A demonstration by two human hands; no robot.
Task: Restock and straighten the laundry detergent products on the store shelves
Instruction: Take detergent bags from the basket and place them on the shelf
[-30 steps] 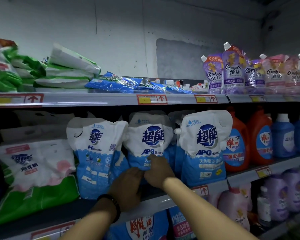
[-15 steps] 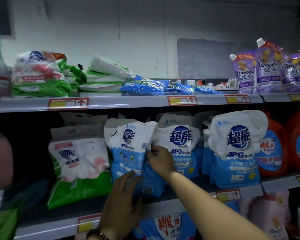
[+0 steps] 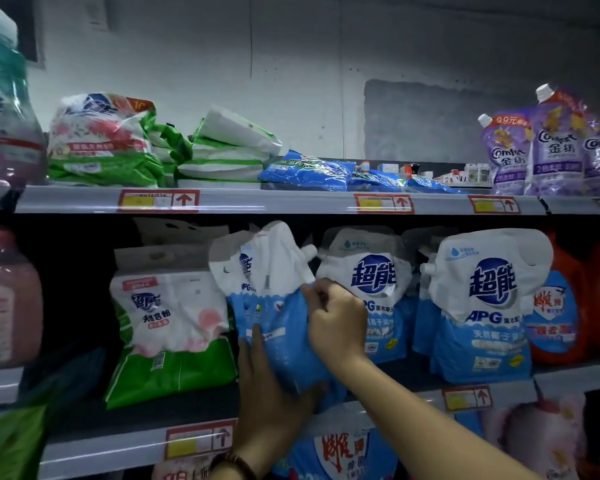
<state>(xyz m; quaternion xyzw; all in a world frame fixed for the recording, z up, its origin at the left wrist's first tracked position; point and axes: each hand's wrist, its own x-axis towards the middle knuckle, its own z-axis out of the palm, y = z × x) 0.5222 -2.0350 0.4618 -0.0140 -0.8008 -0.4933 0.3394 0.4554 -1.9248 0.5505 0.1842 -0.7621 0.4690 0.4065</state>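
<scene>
A blue-and-white detergent pouch (image 3: 267, 292) stands on the middle shelf (image 3: 201, 410), twisted so its side faces out. My left hand (image 3: 267, 396) cups its lower part from below and the left. My right hand (image 3: 336, 320) pinches its right edge at mid height. Two matching pouches, the middle one (image 3: 371, 271) and the right one (image 3: 482, 299), stand upright to the right, labels forward. A white-and-green powder bag (image 3: 170, 327) leans to the left of the held pouch.
Orange jugs (image 3: 561, 306) stand at the far right of the middle shelf. The top shelf (image 3: 257, 200) carries green-white bags, flat blue packs (image 3: 309, 169) and purple softener pouches (image 3: 534, 147). Pink bottles (image 3: 7, 299) stand at far left. More pouches fill the shelf below.
The view has shifted left and closer. The left pouch has turned from label-forward to side-on, with my right hand now closed on its edge and my left hand higher under it.
</scene>
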